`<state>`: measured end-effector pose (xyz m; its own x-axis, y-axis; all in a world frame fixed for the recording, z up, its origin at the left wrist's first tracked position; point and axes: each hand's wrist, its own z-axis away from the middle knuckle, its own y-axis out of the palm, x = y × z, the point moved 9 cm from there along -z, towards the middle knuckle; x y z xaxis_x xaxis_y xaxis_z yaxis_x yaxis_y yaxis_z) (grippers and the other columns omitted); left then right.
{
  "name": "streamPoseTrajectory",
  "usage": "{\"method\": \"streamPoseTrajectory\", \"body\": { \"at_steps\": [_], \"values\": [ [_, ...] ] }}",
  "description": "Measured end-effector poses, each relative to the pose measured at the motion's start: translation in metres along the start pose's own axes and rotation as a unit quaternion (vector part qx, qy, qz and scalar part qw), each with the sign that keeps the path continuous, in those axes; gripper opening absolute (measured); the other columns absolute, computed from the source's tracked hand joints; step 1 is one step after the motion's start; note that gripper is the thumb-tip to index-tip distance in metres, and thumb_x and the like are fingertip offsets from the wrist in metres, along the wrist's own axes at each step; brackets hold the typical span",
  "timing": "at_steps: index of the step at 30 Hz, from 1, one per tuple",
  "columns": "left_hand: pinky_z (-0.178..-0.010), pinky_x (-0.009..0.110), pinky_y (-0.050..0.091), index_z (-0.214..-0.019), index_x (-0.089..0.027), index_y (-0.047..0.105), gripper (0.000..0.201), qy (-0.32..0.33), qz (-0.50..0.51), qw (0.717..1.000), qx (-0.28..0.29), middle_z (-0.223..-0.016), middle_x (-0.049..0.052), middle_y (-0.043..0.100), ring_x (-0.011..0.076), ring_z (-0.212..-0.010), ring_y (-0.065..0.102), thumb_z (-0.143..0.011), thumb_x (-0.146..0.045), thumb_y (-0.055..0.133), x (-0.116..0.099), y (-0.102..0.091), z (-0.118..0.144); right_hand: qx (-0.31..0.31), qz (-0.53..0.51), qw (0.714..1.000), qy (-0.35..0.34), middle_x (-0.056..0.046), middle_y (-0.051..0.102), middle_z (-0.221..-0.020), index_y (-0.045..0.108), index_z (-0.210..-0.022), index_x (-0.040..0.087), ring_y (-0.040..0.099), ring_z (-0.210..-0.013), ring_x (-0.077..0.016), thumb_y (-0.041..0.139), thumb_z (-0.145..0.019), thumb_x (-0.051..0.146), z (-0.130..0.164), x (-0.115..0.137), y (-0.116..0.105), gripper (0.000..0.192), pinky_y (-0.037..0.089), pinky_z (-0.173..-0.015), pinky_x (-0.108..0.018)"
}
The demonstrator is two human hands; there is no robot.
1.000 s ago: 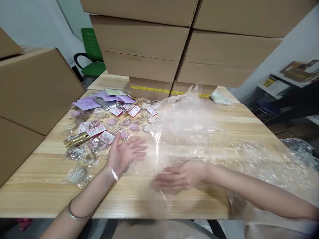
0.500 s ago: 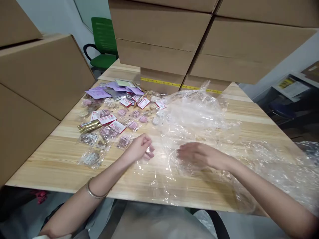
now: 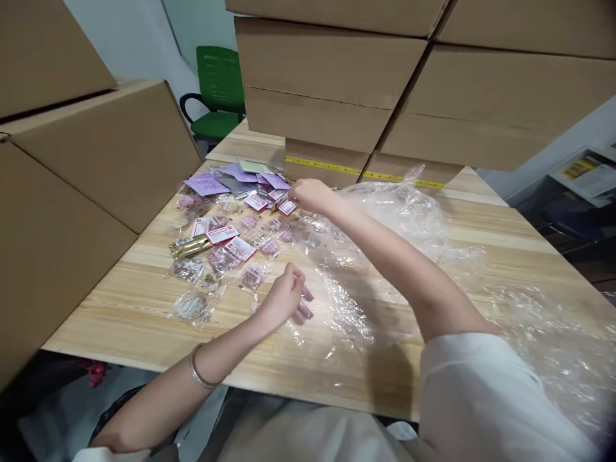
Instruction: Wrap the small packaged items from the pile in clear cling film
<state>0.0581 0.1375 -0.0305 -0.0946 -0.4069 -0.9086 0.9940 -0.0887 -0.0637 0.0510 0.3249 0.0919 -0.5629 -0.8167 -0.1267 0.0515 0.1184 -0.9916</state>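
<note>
Far left: stacked cardboard cartons [image 3: 91, 167] crowd the edge of the wooden table [image 3: 158, 314]. A green chair [image 3: 219, 90] stands behind them.

Left-centre of table: a spread of small clear packets [image 3: 226, 247], some with red-and-white labels, some holding pinkish pieces. A gold foil packet [image 3: 188, 246] lies among them. Purple paper slips [image 3: 206, 185] sit at the far end of the spread, near the cartons at the back.

Left hand [image 3: 285, 298]: fingers curled in, loosely closed, resting on the table just right of the packet spread. It appears to pinch the edge of a thin clear film; cannot tell for sure. A metal bangle [image 3: 198, 367] is on that wrist.

Right hand [image 3: 308, 194]: arm stretched forward across the plastic, fingers closed on a small red-and-white labelled packet [image 3: 287, 207] at the far right edge of the spread. White sleeve [image 3: 481, 391] shows at the near end of that arm.

Centre to right: a large crumpled clear plastic sheet [image 3: 409, 218] covers much of the table, running under the right arm and off toward the near right corner.

Back: more large cartons [image 3: 337, 70] stacked on the table's far end, the lowest bearing a yellow tape strip [image 3: 327, 168].
</note>
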Motion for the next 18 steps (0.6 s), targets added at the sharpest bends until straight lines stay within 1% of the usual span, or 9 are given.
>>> {"method": "streamPoseTrajectory", "body": {
  "at_steps": [1,2,4,6,8,10,13,15,18],
  "values": [
    [-0.034,0.017,0.044,-0.093,-0.024,0.033,0.018,-0.001,0.001,1.0,0.002,-0.073,-0.002,0.063,0.0133,-0.041,0.063,-0.098,-0.037,0.045,0.001,0.0,-0.001,0.027,0.012,1.0,-0.002,-0.016,0.07,-0.108,0.071,-0.102,0.012,0.063,-0.106,-0.0269,0.049,-0.09,0.009,-0.012,0.004,0.012,0.026,0.044,-0.085,-0.034],
    [-0.034,0.018,0.044,-0.093,-0.024,0.032,0.019,-0.002,0.004,1.0,0.004,-0.073,-0.002,0.063,0.0135,-0.041,0.064,-0.098,-0.037,0.045,0.002,0.001,-0.002,0.041,0.015,0.999,-0.002,-0.017,0.07,-0.108,0.071,-0.102,0.011,0.063,-0.105,-0.0274,0.05,-0.088,0.008,-0.021,0.008,0.021,0.025,0.044,-0.084,-0.034],
    [-0.034,0.018,0.044,-0.094,-0.024,0.032,0.02,-0.002,0.009,1.0,0.009,-0.074,-0.002,0.064,0.014,-0.042,0.064,-0.098,-0.038,0.045,0.005,0.001,-0.005,0.045,0.015,0.999,-0.008,-0.017,0.068,-0.116,0.069,-0.111,0.011,0.062,-0.11,-0.0268,0.049,-0.089,0.007,-0.032,0.014,0.033,0.03,0.044,-0.087,-0.034],
    [-0.034,0.019,0.045,-0.094,-0.024,0.032,0.02,-0.001,0.007,1.0,0.013,-0.077,0.0,0.064,0.0148,-0.043,0.065,-0.098,-0.038,0.044,0.007,0.002,-0.007,0.047,0.018,0.999,-0.008,-0.017,0.064,-0.126,0.066,-0.118,0.01,0.058,-0.116,-0.026,0.044,-0.092,0.007,-0.036,0.015,0.04,0.035,0.043,-0.091,-0.034],
    [-0.035,0.02,0.046,-0.094,-0.023,0.032,0.019,-0.001,0.001,1.0,0.016,-0.079,0.001,0.065,0.0151,-0.044,0.065,-0.098,-0.039,0.044,0.009,0.001,-0.008,0.053,0.023,0.998,0.006,-0.019,0.061,-0.128,0.067,-0.116,0.008,0.056,-0.12,-0.0278,0.047,-0.09,0.007,-0.039,0.011,0.043,0.033,0.041,-0.096,-0.036],
    [-0.036,0.019,0.046,-0.095,-0.023,0.033,0.02,-0.002,0.001,1.0,0.019,-0.08,0.002,0.065,0.0147,-0.044,0.066,-0.098,-0.04,0.044,0.011,0.001,-0.009,0.065,0.026,0.997,0.03,-0.021,0.063,-0.124,0.069,-0.11,0.006,0.056,-0.118,-0.0313,0.058,-0.084,0.011,-0.041,0.004,0.043,0.029,0.041,-0.097,-0.038],
    [-0.037,0.018,0.047,-0.096,-0.023,0.033,0.023,-0.007,0.006,1.0,0.025,-0.078,0.001,0.065,0.0137,-0.044,0.065,-0.097,-0.042,0.046,0.012,0.001,-0.01,0.093,0.013,0.993,0.068,-0.018,0.071,-0.104,0.073,-0.098,0.009,0.064,-0.102,-0.0322,0.073,-0.073,0.021,-0.039,0.001,0.039,0.028,0.045,-0.091,-0.039],
    [-0.037,0.018,0.047,-0.097,-0.023,0.033,0.024,-0.01,0.008,1.0,0.023,-0.078,0.002,0.065,0.0136,-0.044,0.066,-0.097,-0.043,0.046,0.013,0.001,-0.01,0.086,0.0,0.993,0.085,-0.016,0.072,-0.095,0.072,-0.097,0.01,0.066,-0.093,-0.0315,0.075,-0.07,0.024,-0.033,0.012,0.031,0.03,0.046,-0.088,-0.04],
    [-0.036,0.018,0.047,-0.099,-0.022,0.033,0.019,-0.008,0.003,1.0,0.021,-0.08,0.002,0.065,0.0141,-0.044,0.066,-0.098,-0.04,0.043,0.014,0.001,-0.012,0.03,-0.021,0.996,0.084,-0.021,0.07,-0.102,0.064,-0.111,0.005,0.065,-0.099,-0.0337,0.071,-0.076,0.024,-0.023,0.047,0.014,0.04,0.043,-0.092,-0.043]
  ]
}}
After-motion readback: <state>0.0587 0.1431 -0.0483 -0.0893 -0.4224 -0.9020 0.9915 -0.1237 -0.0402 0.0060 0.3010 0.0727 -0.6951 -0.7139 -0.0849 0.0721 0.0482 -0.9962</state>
